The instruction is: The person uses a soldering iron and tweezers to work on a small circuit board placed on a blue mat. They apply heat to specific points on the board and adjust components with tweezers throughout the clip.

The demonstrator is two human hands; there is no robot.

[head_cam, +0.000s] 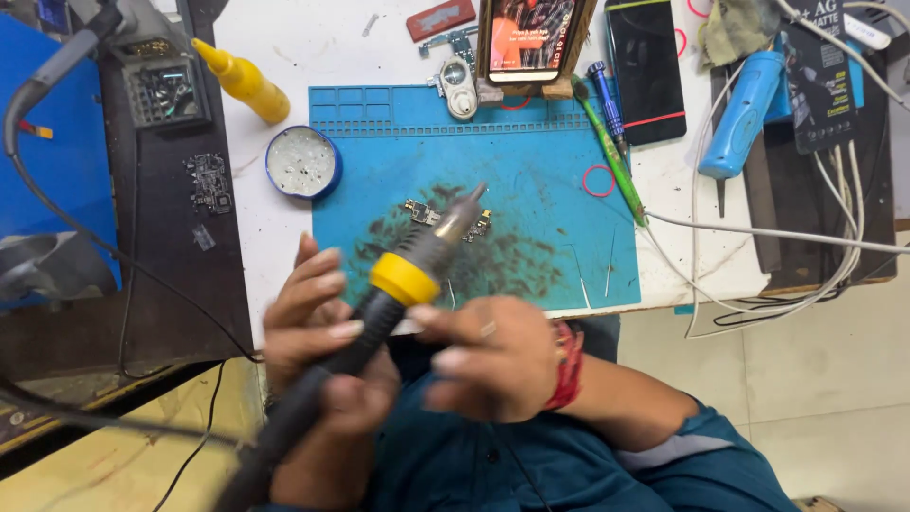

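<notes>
A hot-air tool [398, 284] with a black handle, yellow collar and metal nozzle points up and right over the blue work mat [531, 171]. My left hand [318, 332] is wrapped around the black handle. My right hand [488, 356] touches the handle just below the yellow collar with thumb and fingers. The nozzle tip hovers above a small circuit board [422, 211] lying on the mat's sooty middle. A second small board piece [480, 226] lies beside it, partly hidden by the nozzle.
A round blue tin [301, 162] and a yellow squeeze bottle [244, 81] stand left of the mat. A phone in a wooden stand [531, 40], a dark phone [645, 71], screwdrivers [607, 142], a blue tool [744, 114] and white cables [758, 232] lie at the back and right.
</notes>
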